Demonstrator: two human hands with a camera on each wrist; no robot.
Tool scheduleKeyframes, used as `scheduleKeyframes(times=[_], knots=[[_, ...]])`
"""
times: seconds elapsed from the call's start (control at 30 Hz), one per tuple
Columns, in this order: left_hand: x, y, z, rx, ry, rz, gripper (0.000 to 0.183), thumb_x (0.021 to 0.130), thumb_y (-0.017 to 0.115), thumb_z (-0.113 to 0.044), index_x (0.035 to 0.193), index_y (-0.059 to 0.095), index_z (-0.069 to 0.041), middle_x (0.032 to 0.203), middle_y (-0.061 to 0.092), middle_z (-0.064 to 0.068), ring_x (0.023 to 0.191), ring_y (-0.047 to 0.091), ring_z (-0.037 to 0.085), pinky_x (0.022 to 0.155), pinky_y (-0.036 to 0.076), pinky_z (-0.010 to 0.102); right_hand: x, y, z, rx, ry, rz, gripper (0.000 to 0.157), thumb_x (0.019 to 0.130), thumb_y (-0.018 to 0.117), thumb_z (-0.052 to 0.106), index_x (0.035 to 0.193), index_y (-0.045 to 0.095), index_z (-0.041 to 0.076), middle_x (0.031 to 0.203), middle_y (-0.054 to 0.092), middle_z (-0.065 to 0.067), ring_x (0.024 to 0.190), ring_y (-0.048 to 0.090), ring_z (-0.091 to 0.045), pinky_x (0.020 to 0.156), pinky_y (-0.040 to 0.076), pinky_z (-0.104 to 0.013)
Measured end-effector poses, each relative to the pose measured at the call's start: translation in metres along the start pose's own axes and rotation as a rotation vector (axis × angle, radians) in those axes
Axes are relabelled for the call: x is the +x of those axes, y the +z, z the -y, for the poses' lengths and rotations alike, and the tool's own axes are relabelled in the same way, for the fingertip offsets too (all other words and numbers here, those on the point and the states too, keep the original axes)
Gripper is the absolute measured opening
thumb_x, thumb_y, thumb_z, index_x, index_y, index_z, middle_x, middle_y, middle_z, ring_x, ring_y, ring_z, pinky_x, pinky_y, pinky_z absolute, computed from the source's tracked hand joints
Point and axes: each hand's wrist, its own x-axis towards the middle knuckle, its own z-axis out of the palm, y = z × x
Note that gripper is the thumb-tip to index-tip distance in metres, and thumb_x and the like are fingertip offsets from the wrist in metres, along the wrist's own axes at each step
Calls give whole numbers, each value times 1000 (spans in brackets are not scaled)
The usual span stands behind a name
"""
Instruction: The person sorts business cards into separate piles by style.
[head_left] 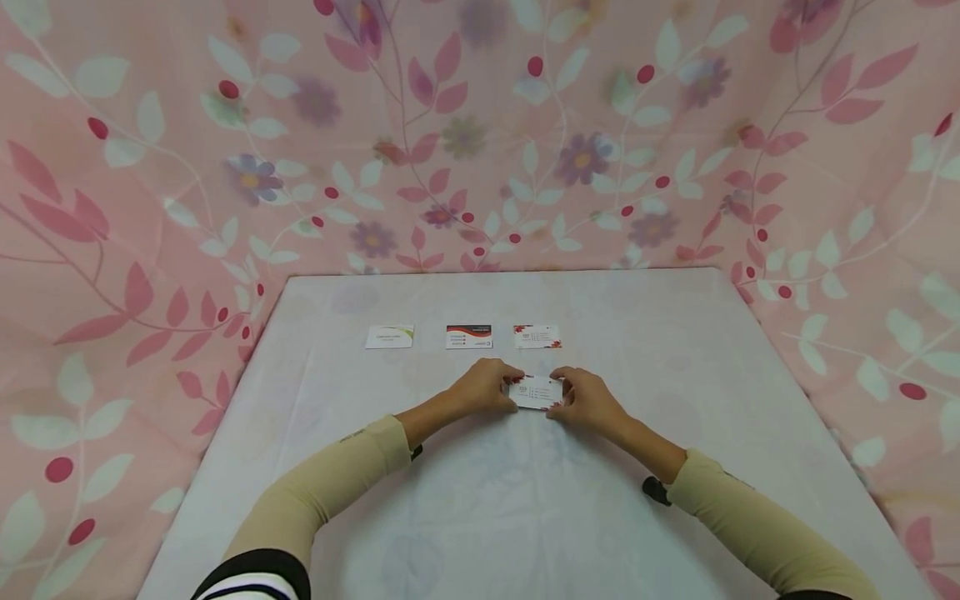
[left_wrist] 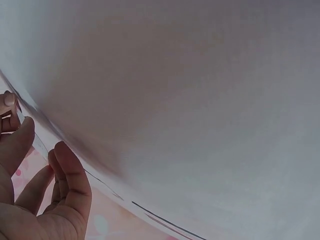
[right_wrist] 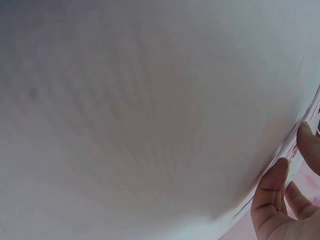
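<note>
Both hands hold a white business card (head_left: 536,392) with red floral corners, low over the white tabletop. My left hand (head_left: 486,387) pinches its left edge between thumb and fingers, and my right hand (head_left: 588,402) grips the right edge the same way. Seen in the left wrist view, the left hand (left_wrist: 62,210) has curled fingers at the card's thin edge. The right hand (right_wrist: 285,212) appears at the lower right of the right wrist view, with the card mostly hidden behind its fingers. A matching red floral card (head_left: 537,337) lies just beyond the hands.
To the left in the same row lie a red, black and white card (head_left: 468,337) and a white card with a green curve (head_left: 390,337). A white cloth covers the table (head_left: 465,500). Pink floral fabric (head_left: 480,133) hangs behind and at both sides.
</note>
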Motion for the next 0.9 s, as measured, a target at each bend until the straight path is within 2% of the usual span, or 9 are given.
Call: scheduleKeyframes(times=[0.13,0.37,0.63,0.9], knots=[[0,1,1,-16,-4,4,58,78,85,-23,131,65,-10,108,71,1,81,54,12,65,43,21,0,1,1,-28,4,-9,61,73,89,21,126,63,6,87,58,-3,79,54,-17,71,45,-29],[1,3,4,-19,-8,0,58,77,85,-22,130,65,-9,101,70,1,79,54,11,66,45,20,1,0,4,-50,26,-3,61,73,88,22,128,66,7,86,59,-3,77,55,-16,68,44,-28],[1,0,4,-26,-24,9,58,77,85,-23,131,65,-10,104,71,2,80,54,13,64,44,20,4,-4,7,-80,6,20,62,75,87,24,130,65,7,88,57,-4,76,52,-15,65,43,-27],[16,-4,5,-57,-64,-14,60,77,85,-21,132,64,-9,105,69,3,84,53,15,68,42,23,25,-18,1,-126,-31,57,62,76,86,23,131,63,5,89,59,-7,80,53,-19,70,44,-29]])
